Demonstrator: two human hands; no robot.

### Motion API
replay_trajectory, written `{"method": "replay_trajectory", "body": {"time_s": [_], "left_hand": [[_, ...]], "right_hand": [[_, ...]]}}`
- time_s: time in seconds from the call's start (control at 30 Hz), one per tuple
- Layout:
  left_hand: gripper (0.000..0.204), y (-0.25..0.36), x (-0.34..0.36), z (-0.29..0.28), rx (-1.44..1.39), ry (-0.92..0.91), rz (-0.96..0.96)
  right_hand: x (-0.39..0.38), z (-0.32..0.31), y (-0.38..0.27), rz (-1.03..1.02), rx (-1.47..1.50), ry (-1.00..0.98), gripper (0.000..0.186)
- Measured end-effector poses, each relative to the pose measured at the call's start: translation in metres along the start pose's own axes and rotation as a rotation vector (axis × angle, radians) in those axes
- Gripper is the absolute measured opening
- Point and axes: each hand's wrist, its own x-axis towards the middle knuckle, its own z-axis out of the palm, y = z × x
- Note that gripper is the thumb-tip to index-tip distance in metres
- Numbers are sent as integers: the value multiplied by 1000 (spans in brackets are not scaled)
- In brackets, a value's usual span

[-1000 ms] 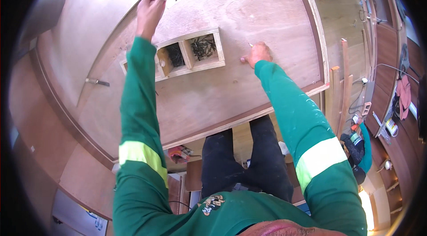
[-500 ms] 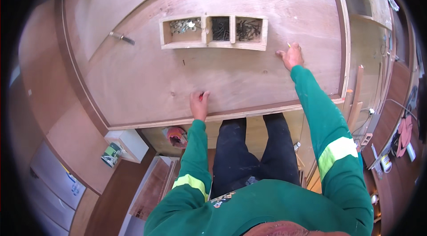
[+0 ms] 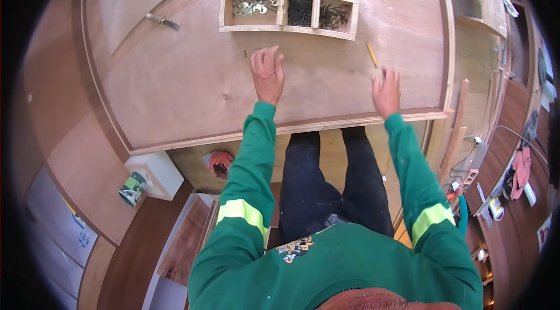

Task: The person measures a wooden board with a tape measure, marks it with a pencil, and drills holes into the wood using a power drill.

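My left hand [image 3: 268, 76] is over the plywood board [image 3: 192, 100], its fingers stretched and thumb apart, with nothing seen in it. A small dark screw [image 3: 245, 54] lies just left of its fingertips. My right hand [image 3: 387, 94] is open near the board's front edge. Just beyond its fingertips lies a yellow pencil [image 3: 371, 54], apart from the hand. Farther back stands a wooden box [image 3: 262, 28] with three compartments. The left one contains shiny metal fittings [image 3: 252, 6], the middle one dark screws [image 3: 298, 12], and the right one more dark screws [image 3: 332, 16].
A chisel [image 3: 163, 21] lies at the board's left. Raised wooden strips [image 3: 291, 128] border the board. Below its front edge are a red container [image 3: 220, 164] and a white box [image 3: 156, 174] beside a green-and-white can [image 3: 132, 188]. Timber strips [image 3: 458, 117] stand at the right.
My right hand has let go of the pencil and drawn back toward the front edge. My left hand has reached forward and opened; the small red thing seen in it before no longer shows.
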Motion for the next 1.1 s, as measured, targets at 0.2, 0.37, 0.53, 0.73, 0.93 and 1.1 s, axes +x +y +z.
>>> {"method": "replay_trajectory", "body": {"time_s": [0.2, 0.37, 0.53, 0.73, 0.93, 1.1], "left_hand": [[26, 63, 105, 31, -107, -254, 351], [18, 61, 147, 124, 328, -482, 368], [26, 85, 119, 115, 168, -288, 377], [45, 87, -41, 52, 39, -307, -73], [36, 3, -417, -115, 670, -740, -685], [38, 222, -569, -49, -222, -975, -1444]], "right_hand": [[-244, -62, 86, 286, -69, -26, 42], [-451, -86, 200, 723, -189, -86, 28], [-545, -88, 241, 844, -131, -167, 31], [-521, -73, 369, 743, -88, -531, 29], [-402, -169, 444, 701, 322, -131, 33], [-262, -343, 538, 821, 438, 100, 37]]}}
